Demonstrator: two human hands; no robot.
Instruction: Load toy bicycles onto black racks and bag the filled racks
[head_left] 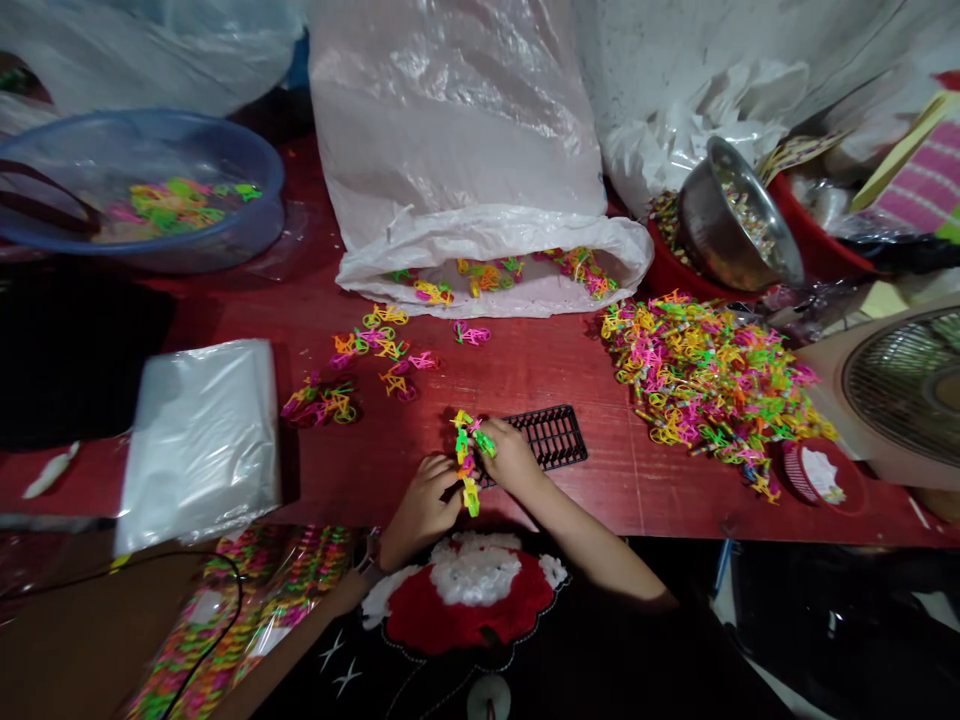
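Yellow, green and pink plastic pieces (466, 465), linked or bunched (can't tell which), sit between the two hands. Right hand (514, 460): fingers closed to a pinch on a green bit at the upper end, probably to steady the bunch. Left hand (427, 505): fingers curled in, tips by the lower part; can't tell how far open they are or whether they grip anything. Wrists low, near the surface (615, 490) edge, so reach looks short.

Black slotted rack (580, 433) lies flat, partly under the right hand. Open slots face up; that would suit holding small parts in line, my read only.

Next out: loose pieces (390, 345) scattered ahead and to the left, just outside the white sack (495, 225). Sack lies with its mouth toward the person, more pieces inside, so stock is in easy reach.

Big pile (712, 375) on the right, apart from the loose ones; looks like a separate batch. Clear bags (202, 430) stacked flat at left, within arm's reach. Blue basin (225, 262) beyond them, more pieces inside; its wall would stop them spreading. Fan (915, 370) far right, beside the pile.
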